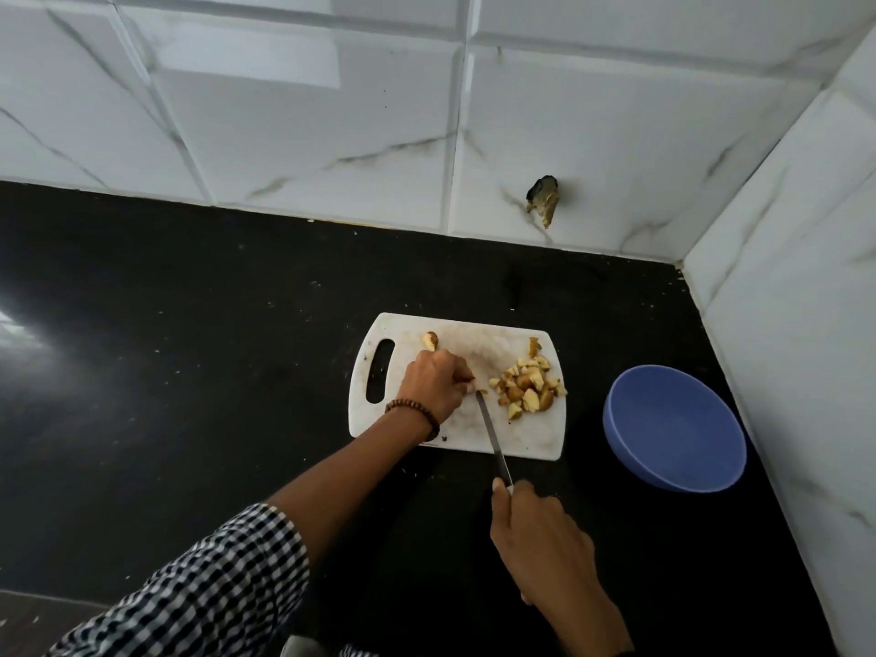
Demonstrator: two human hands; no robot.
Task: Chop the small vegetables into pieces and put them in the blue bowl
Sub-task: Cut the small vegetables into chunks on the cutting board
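Observation:
A white cutting board lies on the black counter. On its right side sits a pile of chopped yellow-brown vegetable pieces. One uncut small vegetable rests near the board's far edge. My left hand presses down on a small vegetable that its fingers mostly hide. My right hand grips the handle of a knife, whose tip meets the board right beside my left fingertips. The blue bowl stands to the right of the board with nothing in it.
The black counter runs left and toward me. White marble-look tiled walls close off the back and the right side, just past the bowl. A broken hole in the tile shows above the board.

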